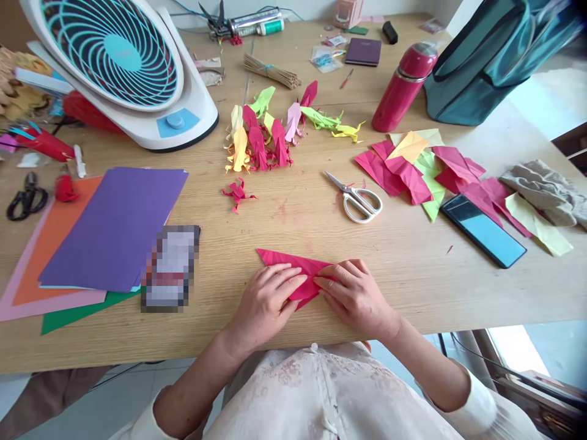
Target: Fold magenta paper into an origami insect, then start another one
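A folded piece of crimson paper (306, 264) lies on the table near its front edge, with one pointed corner reaching out to the left. My left hand (270, 293) presses the left part of it, fingers bent and close together. My right hand (355, 296) pinches its right end, thumb and fingertips together. Parts of the paper are hidden under both hands. Beyond it sit white-handled scissors (362, 205), blades pointing to the upper left. A small crimson folded paper figure (238, 194) stands ahead and to the left.
Several folded paper animals (259, 143) stand farther back. Creased paper sheets (398, 174) and a phone (483, 229) lie to the right, near a red flask (403, 88) and a teal bag (477, 73). On the left are a fan (123, 61), coloured sheets (114, 226) and a blurred-out phone (169, 269).
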`<state>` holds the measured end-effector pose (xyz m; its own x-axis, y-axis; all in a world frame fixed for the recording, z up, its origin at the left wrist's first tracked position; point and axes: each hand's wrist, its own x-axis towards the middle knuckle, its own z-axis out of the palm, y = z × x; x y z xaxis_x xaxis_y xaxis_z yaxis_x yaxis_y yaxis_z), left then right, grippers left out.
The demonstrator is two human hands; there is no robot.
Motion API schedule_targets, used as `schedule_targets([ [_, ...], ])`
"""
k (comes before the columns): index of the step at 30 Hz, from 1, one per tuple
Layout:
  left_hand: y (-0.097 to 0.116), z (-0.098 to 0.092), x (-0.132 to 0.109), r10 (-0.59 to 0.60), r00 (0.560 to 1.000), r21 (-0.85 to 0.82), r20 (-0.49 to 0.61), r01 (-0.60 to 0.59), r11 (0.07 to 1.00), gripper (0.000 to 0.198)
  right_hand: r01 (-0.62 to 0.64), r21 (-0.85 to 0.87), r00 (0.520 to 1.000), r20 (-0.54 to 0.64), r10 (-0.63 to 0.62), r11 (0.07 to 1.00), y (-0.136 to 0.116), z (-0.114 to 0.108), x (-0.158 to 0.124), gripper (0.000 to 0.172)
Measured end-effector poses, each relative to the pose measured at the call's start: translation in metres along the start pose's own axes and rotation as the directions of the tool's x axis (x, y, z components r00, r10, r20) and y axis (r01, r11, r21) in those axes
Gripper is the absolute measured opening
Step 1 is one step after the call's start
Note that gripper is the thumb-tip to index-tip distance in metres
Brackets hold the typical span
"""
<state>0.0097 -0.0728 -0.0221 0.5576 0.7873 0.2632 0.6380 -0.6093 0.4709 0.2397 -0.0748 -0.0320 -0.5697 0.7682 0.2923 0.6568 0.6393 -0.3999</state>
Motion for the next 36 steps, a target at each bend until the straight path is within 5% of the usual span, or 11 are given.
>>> schedule_targets([
  [6,-0.002,0.007,0.003,0.102,0.992,0.038,-0.08,-0.099,0.994,0.023,0.02,-0.026,1.0,-0.007,-0.02,0.999,0.0,0.002,0.0,0.024],
  [13,-0.007,0.001,0.001,0.062,0.998,-0.07,0.007,-0.061,0.996,0.027,-0.034,-0.024,0.999,-0.005,0.034,0.999,0.005,0.0,-0.005,0.021],
  [27,0.007,0.002,0.016,-0.138,0.99,-0.144,-0.041,0.131,0.981,0.015,-0.171,0.083,0.985,-0.008,0.172,0.982,0.023,-0.012,-0.014,0.012],
  [36,0.008,-0.008,0.032,-0.296,0.953,-0.154,0.06,0.302,0.941,0.011,-0.246,0.133,0.968,-0.012,0.25,0.96,0.025,-0.017,-0.012,0.012],
])
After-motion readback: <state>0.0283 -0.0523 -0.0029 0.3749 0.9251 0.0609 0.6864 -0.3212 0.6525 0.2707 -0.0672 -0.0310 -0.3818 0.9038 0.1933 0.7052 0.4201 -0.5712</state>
